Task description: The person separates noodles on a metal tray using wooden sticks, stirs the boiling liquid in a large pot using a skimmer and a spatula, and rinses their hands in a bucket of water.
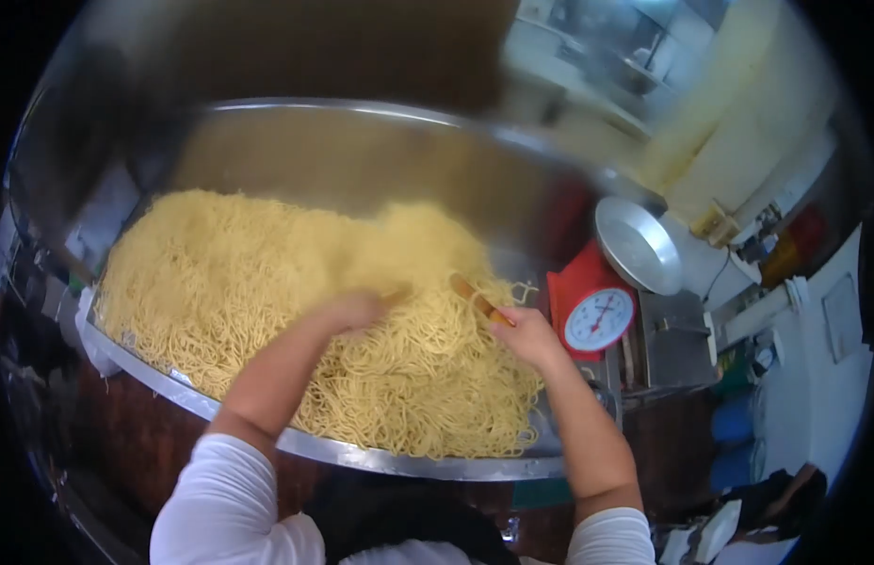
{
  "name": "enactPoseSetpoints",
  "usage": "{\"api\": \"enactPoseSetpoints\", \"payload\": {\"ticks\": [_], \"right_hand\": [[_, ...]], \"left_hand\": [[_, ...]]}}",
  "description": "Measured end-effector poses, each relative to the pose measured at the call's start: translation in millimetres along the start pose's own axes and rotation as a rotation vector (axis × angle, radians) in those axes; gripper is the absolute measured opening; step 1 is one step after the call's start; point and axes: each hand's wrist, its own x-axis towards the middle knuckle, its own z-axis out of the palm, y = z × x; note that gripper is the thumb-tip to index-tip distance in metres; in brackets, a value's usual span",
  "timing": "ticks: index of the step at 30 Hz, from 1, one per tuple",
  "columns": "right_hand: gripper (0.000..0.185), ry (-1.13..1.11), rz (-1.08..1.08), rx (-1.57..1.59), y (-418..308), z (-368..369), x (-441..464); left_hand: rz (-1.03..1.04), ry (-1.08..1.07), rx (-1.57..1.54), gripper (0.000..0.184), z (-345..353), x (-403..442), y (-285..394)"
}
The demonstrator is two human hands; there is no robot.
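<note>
A large heap of yellow noodles fills most of a wide metal tray. My right hand is closed around a flat wooden stick, whose far end reaches into the noodles on the right side of the heap. My left hand, smeared by motion, is over the middle of the heap. From its fingers juts the short end of a second wooden stick, also blurred. Noodles between the two sticks are raised into a blurred mound.
Right of the tray stands a red scale with a round dial and a metal pan. A metal box sits beside it. The tray's high back wall rises behind the noodles. Blue containers stand lower right.
</note>
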Motion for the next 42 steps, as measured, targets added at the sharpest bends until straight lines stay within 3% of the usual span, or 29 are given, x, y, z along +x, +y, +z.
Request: {"api": "enactPoseSetpoints", "payload": {"ticks": [1,4,10,13,15,16,18,19,20,22,23,24,25,27,28,30,32,34,35,36,38,40,41,42], "right_hand": [[0.038,-0.017,0.076,0.130,-1.0,-5.2,-12.3],[0.039,-0.040,0.279,0.526,-18.4,-56.6,-76.9],[0.041,0.238,0.253,0.628,4.6,-107.4,-156.5],[0.039,0.226,0.352,0.472,22.3,-101.4,-170.4],[0.038,0.175,0.436,0.334,16.5,-117.6,-199.4],[0.038,0.143,0.414,0.276,23.4,-131.3,-221.1],[0.037,0.100,0.609,0.291,18.8,-165.0,-269.3],[0.032,0.094,0.593,0.251,17.9,-177.3,-289.9],[0.029,0.090,0.524,0.303,26.2,-181.3,-301.9],[0.029,-0.053,0.360,-0.162,1.5,-159.6,-254.3],[0.029,-0.005,0.222,-0.278,-1.3,-127.7,-218.0],[0.028,-0.002,0.218,-0.419,-7.0,-99.9,-181.2],[0.027,0.142,0.054,-0.589,-24.1,-72.9,-146.7],[0.026,0.213,0.057,-0.667,-36.3,-30.4,-85.9],[0.028,0.205,0.097,-0.712,-30.0,-16.3,-66.2],[0.031,0.180,0.157,-0.640,-29.4,-30.5,-82.3],[0.035,0.068,0.128,-0.557,-23.0,-78.5,-135.9],[0.042,0.040,0.137,-0.287,-11.0,-133.0,-197.8],[0.042,0.018,0.345,-0.194,-22.5,-157.0,-223.5],[0.039,0.027,0.495,-0.132,-27.4,-178.0,-252.2],[0.034,0.054,0.523,0.012,-24.9,-200.8,-301.7],[0.033,-0.068,0.497,0.071,-30.2,-188.8,-292.1],[0.034,-0.154,0.390,-0.060,-36.3,-169.5,-269.6],[0.035,-0.238,0.281,-0.190,-41.6,-143.9,-238.5]], "left_hand": [[-0.018,-0.026,-0.239,0.029,16.9,1.2,2.8],[-0.045,-0.034,-0.571,0.026,10.5,-58.7,3.5],[0.059,0.165,-0.666,0.027,-47.0,-120.0,19.7],[0.004,0.213,-0.249,0.018,-69.2,-120.9,-29.0],[-0.087,0.206,0.070,0.022,-88.3,-151.3,-71.1],[-0.283,0.175,0.008,0.024,-98.3,-179.3,-66.8],[-0.378,0.128,-0.097,0.027,-122.1,-231.7,-79.9],[-0.432,0.098,-0.164,0.029,-130.0,-248.3,-77.8],[-0.485,0.031,0.034,0.031,-131.2,-239.2,-69.4],[-0.579,-0.109,0.418,0.035,-129.4,-213.4,-42.5],[-0.279,-0.033,0.718,0.041,-110.7,-171.1,-65.5],[-0.226,-0.027,0.806,0.043,-88.6,-125.0,-37.2],[-0.212,0.007,0.807,0.041,-70.6,-79.0,-12.8],[-0.026,0.083,0.758,0.035,-39.8,-41.5,51.7],[0.114,0.211,0.653,0.033,-16.1,-17.1,24.3],[0.094,-0.019,0.802,0.032,-2.1,-54.5,40.4],[0.053,-0.091,0.636,0.032,-19.4,-112.0,2.4],[-0.031,-0.157,0.458,0.033,-62.2,-181.8,-17.9],[-0.158,-0.217,0.376,0.029,-86.4,-213.9,-17.2],[-0.459,-0.237,0.128,0.024,-103.4,-245.6,-11.7],[-0.566,-0.208,-0.047,0.029,-108.3,-285.0,-25.4],[-0.278,-0.349,0.321,0.032,-81.9,-267.6,-29.6],[-0.211,-0.327,0.547,0.034,-53.9,-245.8,-35.8],[-0.120,-0.280,0.550,0.033,-24.1,-220.0,-23.2]]}}
